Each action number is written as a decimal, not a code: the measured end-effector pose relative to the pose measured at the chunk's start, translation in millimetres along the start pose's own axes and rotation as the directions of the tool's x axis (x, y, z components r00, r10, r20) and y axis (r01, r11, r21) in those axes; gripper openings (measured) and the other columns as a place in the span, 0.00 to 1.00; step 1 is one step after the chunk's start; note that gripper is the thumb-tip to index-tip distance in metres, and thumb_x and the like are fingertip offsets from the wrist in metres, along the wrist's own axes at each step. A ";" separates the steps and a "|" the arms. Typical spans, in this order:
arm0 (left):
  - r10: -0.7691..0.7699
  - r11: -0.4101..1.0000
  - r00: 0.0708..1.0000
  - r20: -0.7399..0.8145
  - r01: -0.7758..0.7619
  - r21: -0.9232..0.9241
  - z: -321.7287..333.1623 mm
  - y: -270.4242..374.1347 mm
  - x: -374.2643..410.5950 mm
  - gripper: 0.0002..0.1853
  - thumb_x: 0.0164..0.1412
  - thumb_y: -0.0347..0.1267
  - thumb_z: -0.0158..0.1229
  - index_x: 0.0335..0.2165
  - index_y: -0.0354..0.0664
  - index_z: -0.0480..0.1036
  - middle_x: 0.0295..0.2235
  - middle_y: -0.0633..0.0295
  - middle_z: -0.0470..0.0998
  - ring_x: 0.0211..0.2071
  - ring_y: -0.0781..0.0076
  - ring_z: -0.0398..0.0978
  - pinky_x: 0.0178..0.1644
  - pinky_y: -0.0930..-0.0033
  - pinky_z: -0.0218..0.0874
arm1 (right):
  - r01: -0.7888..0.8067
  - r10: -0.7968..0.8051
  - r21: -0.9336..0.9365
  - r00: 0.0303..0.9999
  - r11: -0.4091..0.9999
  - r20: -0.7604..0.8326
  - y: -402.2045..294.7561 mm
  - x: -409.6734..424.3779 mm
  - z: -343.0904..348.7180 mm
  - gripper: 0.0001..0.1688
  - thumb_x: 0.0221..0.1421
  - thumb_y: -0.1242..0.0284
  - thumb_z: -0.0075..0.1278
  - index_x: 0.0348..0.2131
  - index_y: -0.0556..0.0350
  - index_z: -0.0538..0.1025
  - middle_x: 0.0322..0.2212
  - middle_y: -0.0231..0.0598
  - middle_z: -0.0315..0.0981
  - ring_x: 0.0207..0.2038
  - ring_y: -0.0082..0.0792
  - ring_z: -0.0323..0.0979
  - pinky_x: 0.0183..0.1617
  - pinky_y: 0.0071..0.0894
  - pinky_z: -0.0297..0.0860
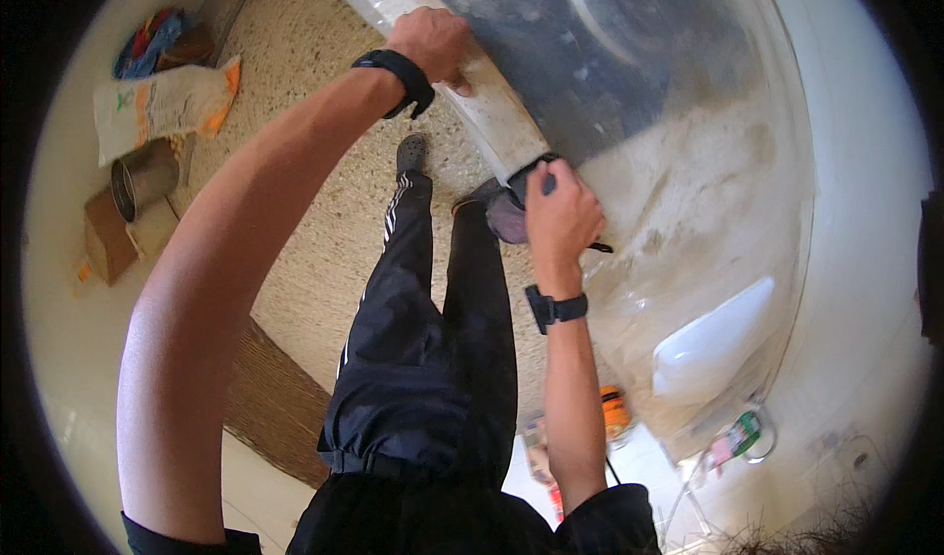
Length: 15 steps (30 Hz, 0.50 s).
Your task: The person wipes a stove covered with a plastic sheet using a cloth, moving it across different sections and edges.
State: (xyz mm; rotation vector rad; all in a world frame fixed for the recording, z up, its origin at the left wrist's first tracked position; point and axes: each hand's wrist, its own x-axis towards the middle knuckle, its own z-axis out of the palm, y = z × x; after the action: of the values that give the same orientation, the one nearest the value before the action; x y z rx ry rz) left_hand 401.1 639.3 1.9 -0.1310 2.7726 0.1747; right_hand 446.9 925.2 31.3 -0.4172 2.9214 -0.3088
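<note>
A long pale strip (509, 116), dusty and worn, runs diagonally along the edge of a dark, smudged surface (568, 46). My left hand (431, 42) grips the strip near its upper part, fingers curled over it and thumb on its face. At the strip's near end, my right hand (564, 208) holds a black item (527, 177), which touches that end. A purplish rounded part (507, 218) shows below the black item; my fingers hide much of it, and I cannot tell what it is. Each wrist wears a black band.
A speckled floor (295, 76) lies below. On the left are a printed white sack (166, 101), a metal can (151, 179) lying on its side and a cardboard box (110, 234). A brown mat (273, 400) is nearer. A white curved piece (712, 345) lies on the brown dusty surface at right.
</note>
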 end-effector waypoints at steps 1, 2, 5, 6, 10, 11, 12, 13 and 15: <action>-0.002 1.000 0.999 0.032 0.003 -0.012 2.4 -1.7 -1.1 0.30 0.41 0.58 0.81 0.27 0.41 0.86 0.25 0.56 0.85 0.32 0.54 0.86 0.40 0.53 0.78 | -0.028 0.029 0.034 1.000 0.999 -0.006 15.9 -6.1 -2.4 0.13 0.64 0.61 0.58 0.28 0.46 0.81 0.26 0.46 0.83 0.30 0.59 0.81 0.29 0.58 0.72; -0.004 1.000 0.998 0.064 0.005 -0.024 4.6 -3.2 -1.1 0.29 0.42 0.58 0.80 0.25 0.42 0.86 0.22 0.58 0.84 0.30 0.57 0.86 0.39 0.55 0.78 | -0.101 0.101 -0.004 0.995 0.995 0.012 29.9 -14.2 -4.4 0.13 0.64 0.60 0.57 0.29 0.46 0.82 0.26 0.47 0.83 0.30 0.59 0.81 0.30 0.59 0.72; -0.071 0.996 0.970 0.234 0.080 -0.029 -7.3 5.7 8.4 0.35 0.39 0.59 0.82 0.32 0.38 0.86 0.31 0.52 0.86 0.38 0.49 0.86 0.44 0.54 0.78 | -0.303 0.304 -0.054 0.953 0.951 0.002 63.7 -29.6 -7.1 0.15 0.65 0.58 0.55 0.31 0.44 0.83 0.27 0.50 0.83 0.30 0.61 0.81 0.30 0.61 0.71; -0.047 0.998 0.967 0.251 0.055 -0.024 -5.2 6.8 11.7 0.34 0.39 0.59 0.82 0.30 0.39 0.86 0.29 0.54 0.86 0.36 0.51 0.86 0.42 0.54 0.79 | -0.371 0.371 -0.065 0.928 0.926 -0.013 70.7 -34.8 -7.3 0.15 0.65 0.57 0.55 0.31 0.43 0.83 0.27 0.51 0.83 0.30 0.61 0.81 0.30 0.61 0.71; 0.060 0.998 0.951 0.304 -0.051 -0.036 -7.9 -6.1 18.3 0.29 0.46 0.61 0.78 0.20 0.46 0.85 0.16 0.68 0.81 0.26 0.67 0.85 0.34 0.59 0.77 | -0.454 0.456 0.046 0.881 0.890 -0.130 48.0 -28.9 -2.5 0.16 0.67 0.54 0.54 0.33 0.40 0.84 0.27 0.50 0.84 0.31 0.61 0.81 0.31 0.60 0.72; 0.082 0.997 0.951 0.300 -0.076 -0.030 -9.8 -8.0 19.4 0.29 0.47 0.62 0.77 0.19 0.46 0.85 0.14 0.71 0.80 0.24 0.69 0.84 0.33 0.59 0.76 | -0.452 0.470 0.137 0.870 0.881 -0.149 24.6 -25.4 -2.0 0.14 0.66 0.54 0.55 0.33 0.38 0.85 0.27 0.47 0.84 0.31 0.59 0.82 0.30 0.58 0.73; 0.089 0.996 0.948 0.305 -0.087 -0.020 -12.3 -10.8 20.8 0.30 0.48 0.63 0.76 0.19 0.47 0.85 0.15 0.71 0.81 0.24 0.70 0.84 0.33 0.60 0.76 | -0.386 0.434 0.259 0.886 0.885 -0.161 -8.0 -19.0 -4.1 0.10 0.63 0.56 0.59 0.33 0.35 0.85 0.26 0.44 0.84 0.30 0.57 0.82 0.30 0.55 0.73; 0.109 0.994 0.943 0.313 -0.107 -0.023 -13.6 -5.9 22.0 0.31 0.48 0.64 0.74 0.19 0.47 0.85 0.15 0.72 0.81 0.24 0.71 0.84 0.33 0.61 0.76 | -0.387 0.424 0.262 0.900 0.884 -0.101 -32.3 -11.0 3.7 0.09 0.62 0.59 0.60 0.33 0.38 0.85 0.27 0.43 0.84 0.30 0.54 0.82 0.31 0.53 0.75; 0.132 0.990 0.931 0.342 -0.139 -0.003 -12.7 3.4 23.4 0.32 0.50 0.66 0.72 0.18 0.48 0.85 0.15 0.72 0.81 0.23 0.72 0.83 0.33 0.63 0.75 | -0.233 0.292 0.296 0.941 0.926 -0.173 -74.2 6.0 22.7 0.11 0.62 0.61 0.59 0.32 0.47 0.82 0.32 0.42 0.84 0.35 0.50 0.83 0.36 0.50 0.78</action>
State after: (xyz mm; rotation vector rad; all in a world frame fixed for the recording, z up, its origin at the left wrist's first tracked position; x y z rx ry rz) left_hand 374.6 639.3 5.7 0.0902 2.4349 0.1832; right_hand 464.8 849.7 25.5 0.0570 3.0260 -0.7450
